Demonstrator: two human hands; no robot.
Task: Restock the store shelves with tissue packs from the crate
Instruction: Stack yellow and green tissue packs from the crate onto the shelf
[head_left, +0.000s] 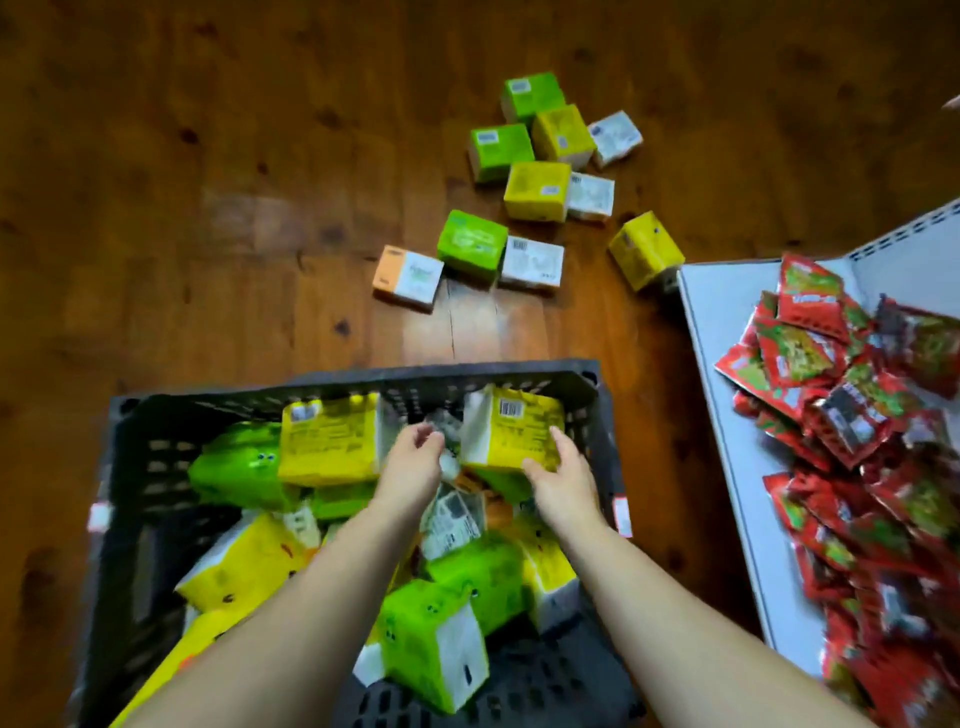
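Currently: R hand (563, 473) clamped on yellow plastic-wrapped tissue pack (511, 431), at far-right corner of dark grey slatted plastic crate (363, 378). L hand (415, 460) just beside it, fingers bent near blurred grey-white item; grip can't tell. Other yellow/green packs in crate, more loose on brown wooden floor (208, 182).
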